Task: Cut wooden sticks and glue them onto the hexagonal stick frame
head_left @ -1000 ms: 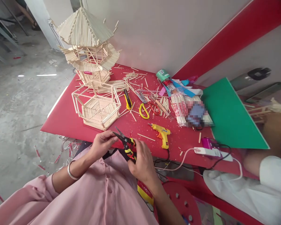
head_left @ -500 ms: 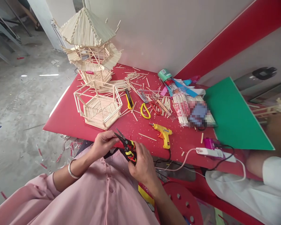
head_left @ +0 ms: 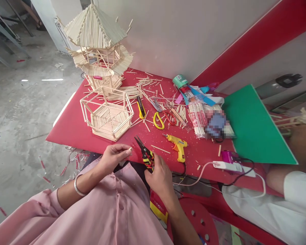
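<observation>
My right hand [head_left: 160, 175] grips a pair of black, yellow and red cutters [head_left: 145, 153] at the near edge of the red table [head_left: 71, 131]; their jaws point up and left, open. My left hand [head_left: 114, 156] is just left of the cutters, its fingertips pinched on a short pale stick piece [head_left: 130, 149]. Beyond my hands sits a hexagonal stick tray [head_left: 107, 115], and behind it a tall stick pagoda [head_left: 99, 47].
A yellow glue gun [head_left: 177, 145], yellow-handled scissors [head_left: 156, 117], a yellow knife [head_left: 140, 108], loose sticks and stick packets [head_left: 197, 117] lie on the table. A green sheet [head_left: 252, 127] leans at right. Another person's white-sleeved arm [head_left: 290, 190] rests at far right near a power strip [head_left: 231, 165].
The cutters have moved right and away from my left hand's fingers. My left hand now holds a short stick piece clear of the jaws.
</observation>
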Motion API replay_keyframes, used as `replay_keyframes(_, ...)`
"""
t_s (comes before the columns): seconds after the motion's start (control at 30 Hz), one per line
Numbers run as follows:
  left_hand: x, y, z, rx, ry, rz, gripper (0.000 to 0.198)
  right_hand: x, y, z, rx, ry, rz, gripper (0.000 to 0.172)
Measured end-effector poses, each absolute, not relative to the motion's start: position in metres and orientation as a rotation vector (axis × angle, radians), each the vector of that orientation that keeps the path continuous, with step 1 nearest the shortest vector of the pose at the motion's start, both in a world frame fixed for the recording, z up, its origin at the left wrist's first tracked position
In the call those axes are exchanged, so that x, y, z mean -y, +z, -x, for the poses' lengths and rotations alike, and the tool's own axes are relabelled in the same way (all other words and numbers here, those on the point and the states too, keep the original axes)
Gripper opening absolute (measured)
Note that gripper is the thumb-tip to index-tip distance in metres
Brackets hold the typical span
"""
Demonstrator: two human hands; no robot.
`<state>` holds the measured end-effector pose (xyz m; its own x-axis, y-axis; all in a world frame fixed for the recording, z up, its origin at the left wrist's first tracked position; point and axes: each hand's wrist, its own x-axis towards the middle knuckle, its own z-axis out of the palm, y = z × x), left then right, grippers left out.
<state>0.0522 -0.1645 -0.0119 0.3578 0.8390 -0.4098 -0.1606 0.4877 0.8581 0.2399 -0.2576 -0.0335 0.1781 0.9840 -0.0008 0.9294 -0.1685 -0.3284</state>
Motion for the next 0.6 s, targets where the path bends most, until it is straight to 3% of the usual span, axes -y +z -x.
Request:
replay_keyframes(0.1,0.166,-0.007,-0.046,-0.934,0.748,-0.668,0.029,0.247,-0.036,-0.244,1.867,0.203,2.348,0.067)
replay_keyframes(0.2,0.167,0.002,-0.034,-0.911,0.809,-0.559,0.030,0.240,-0.033,-0.240,1.923,0.062,2.219,0.065)
replay_keyframes(0.33,0.163,0.016,-0.017,-0.947,0.986,-0.369,0.035,0.236,-0.016,-0.210,1.830,0.275,1.711,0.042)
replay_keyframes(0.43,0.157,0.023,-0.009,-0.951,1.118,-0.263,0.037,0.229,-0.003,-0.174,1.731,0.539,1.442,0.036)
replay_keyframes(0.53,0.152,0.026,-0.005,-0.925,1.198,-0.225,0.037,0.213,0.003,-0.143,1.674,0.440,1.335,0.018)
replay_keyframes(0.6,0.149,0.026,-0.003,-0.911,1.214,-0.205,0.038,0.202,0.005,-0.131,1.667,0.360,1.295,0.015)
